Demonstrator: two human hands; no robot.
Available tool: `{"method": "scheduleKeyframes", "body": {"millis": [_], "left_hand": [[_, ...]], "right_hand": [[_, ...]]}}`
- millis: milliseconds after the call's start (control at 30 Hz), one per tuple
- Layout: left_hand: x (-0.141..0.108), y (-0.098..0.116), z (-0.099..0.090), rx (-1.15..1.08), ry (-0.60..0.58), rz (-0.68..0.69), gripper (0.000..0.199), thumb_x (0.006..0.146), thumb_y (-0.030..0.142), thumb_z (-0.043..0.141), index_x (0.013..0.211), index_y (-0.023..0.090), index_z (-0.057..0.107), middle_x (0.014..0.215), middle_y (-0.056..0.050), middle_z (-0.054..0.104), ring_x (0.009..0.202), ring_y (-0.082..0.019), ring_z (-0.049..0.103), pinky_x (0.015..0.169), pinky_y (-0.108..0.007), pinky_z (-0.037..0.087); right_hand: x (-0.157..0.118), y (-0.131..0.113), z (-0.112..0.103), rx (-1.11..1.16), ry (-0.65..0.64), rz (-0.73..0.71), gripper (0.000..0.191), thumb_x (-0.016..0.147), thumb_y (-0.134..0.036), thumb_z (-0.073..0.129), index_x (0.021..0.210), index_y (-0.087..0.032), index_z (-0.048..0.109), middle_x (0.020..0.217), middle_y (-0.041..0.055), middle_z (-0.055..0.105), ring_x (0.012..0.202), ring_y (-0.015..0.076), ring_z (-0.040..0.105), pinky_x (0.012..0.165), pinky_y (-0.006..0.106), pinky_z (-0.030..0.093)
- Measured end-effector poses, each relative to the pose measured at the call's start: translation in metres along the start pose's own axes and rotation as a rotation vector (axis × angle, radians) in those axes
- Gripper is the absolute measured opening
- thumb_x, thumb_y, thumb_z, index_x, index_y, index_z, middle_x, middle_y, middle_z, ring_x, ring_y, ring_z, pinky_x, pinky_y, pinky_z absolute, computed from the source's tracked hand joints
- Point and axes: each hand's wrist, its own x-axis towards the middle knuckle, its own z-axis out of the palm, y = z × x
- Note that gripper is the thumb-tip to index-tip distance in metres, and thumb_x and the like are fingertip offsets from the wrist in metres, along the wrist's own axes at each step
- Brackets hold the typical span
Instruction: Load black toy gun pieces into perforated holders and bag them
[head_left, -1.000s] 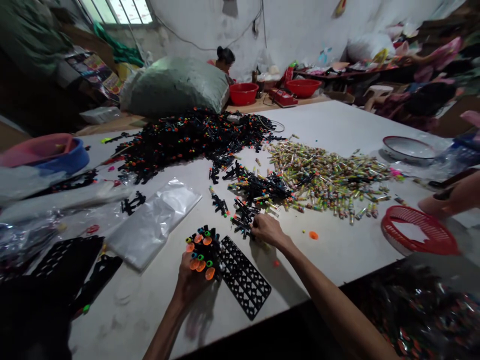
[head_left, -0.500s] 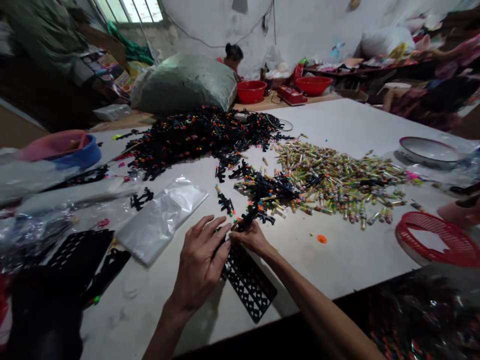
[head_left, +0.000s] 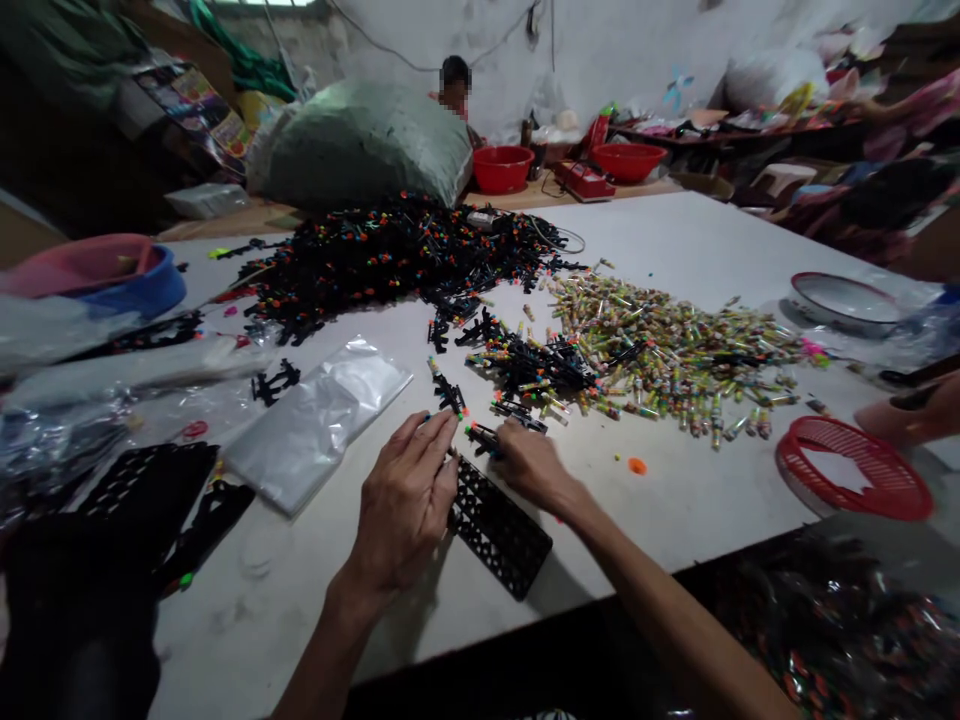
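Observation:
A black perforated plastic tray (head_left: 510, 545) lies slantwise on the white table in front of me. My left hand (head_left: 405, 500) is closed around its far left end, fingers together, hiding that corner. Past the tray's far edge, my right hand (head_left: 536, 465) has its fingers curled down on a small black toy gun (head_left: 486, 440) with an orange tip; its fingertips are partly hidden. Another toy gun (head_left: 448, 393) lies just beyond my left fingers. A small heap of black toy guns (head_left: 547, 368) sits farther off, beside a pile of clear tubes with colourful contents (head_left: 675, 350).
A large heap of black toy guns (head_left: 360, 260) covers the table's back. Clear plastic bags (head_left: 319, 425) and more black trays (head_left: 150, 490) lie left. A red basket (head_left: 799, 480) and a white basin (head_left: 847, 300) stand right. Another person's hand (head_left: 919, 415) shows at the right edge.
My right hand has moved right and slightly away from my left hand, off the tray's far end. The left fingers have drawn together. The view has shifted slightly.

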Motion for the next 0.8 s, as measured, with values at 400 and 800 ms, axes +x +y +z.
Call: {"method": "scheduleKeyframes", "body": {"millis": [400,800], "left_hand": [[0.003,0.001,-0.001,-0.053,-0.011,-0.036,0.042,0.091,0.024,0.029,0.127,0.014,0.046,0.131,-0.005,0.050,0.125,-0.019,0.035,0.107,-0.041,0.031],[0.004,0.003,0.003,-0.049,-0.010,-0.012,0.044,0.090,0.026,0.034,0.133,0.020,0.038,0.132,-0.004,0.049,0.127,-0.022,0.034,0.104,-0.043,0.035]], "right_hand": [[-0.026,0.017,0.028,0.964,0.011,0.026,0.013,0.065,-0.022,0.057,0.076,-0.017,0.052,0.067,-0.0026,0.053,0.057,0.0101,0.046,0.052,0.021,0.035],[-0.005,-0.033,0.047,0.444,0.115,-0.121,0.010,0.078,-0.018,0.048,0.082,-0.016,0.056,0.081,0.0058,0.061,0.070,0.0154,0.051,0.063,0.025,0.036]]}}
